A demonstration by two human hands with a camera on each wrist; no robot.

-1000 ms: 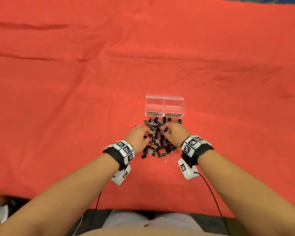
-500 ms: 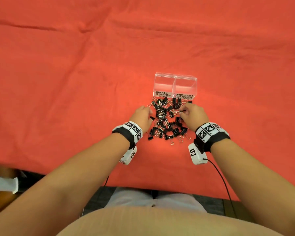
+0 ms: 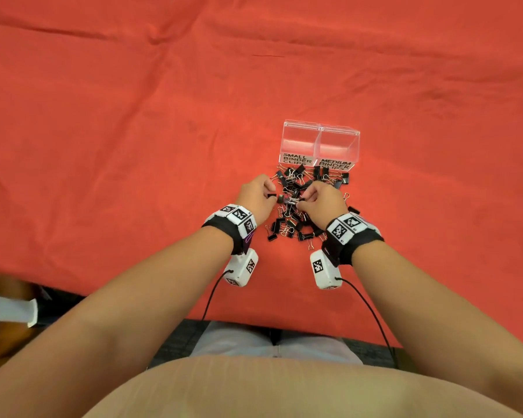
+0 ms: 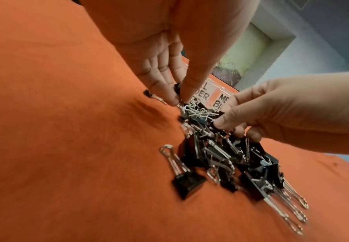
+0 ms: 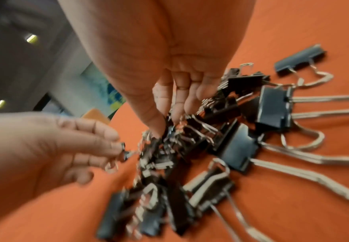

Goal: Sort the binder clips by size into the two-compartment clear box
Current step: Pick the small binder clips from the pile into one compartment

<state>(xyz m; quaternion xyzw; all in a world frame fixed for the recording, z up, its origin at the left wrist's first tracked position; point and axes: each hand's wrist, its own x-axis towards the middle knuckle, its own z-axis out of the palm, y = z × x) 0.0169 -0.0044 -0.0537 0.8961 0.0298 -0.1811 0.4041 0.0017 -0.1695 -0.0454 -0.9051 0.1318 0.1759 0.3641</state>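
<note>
A clear two-compartment box (image 3: 320,137) stands on the red cloth, labelled SMALL BINDER CLIPS on the left and MEDIUM BINDER CLIPS on the right; both compartments look empty. Just in front of it lies a pile of black binder clips (image 3: 296,224) of two sizes, also seen close up (image 4: 221,157) (image 5: 240,147). My left hand (image 3: 271,196) is at the pile's left edge and pinches a small binder clip (image 5: 124,148) between thumb and fingers (image 4: 176,99). My right hand (image 3: 302,200) reaches into the middle of the pile, its thumb and fingers (image 5: 159,126) pinching a clip there.
The red cloth (image 3: 133,146) covers the whole table, wrinkled at the far side. Its front edge (image 3: 284,325) runs just before my body. Cables hang from both wrist cameras. A lone medium clip (image 5: 300,60) lies apart at the pile's right.
Both hands have drawn closer together over the pile. The right hand has shifted left toward the pile's middle. The left hand now holds a small clip at its fingertips.
</note>
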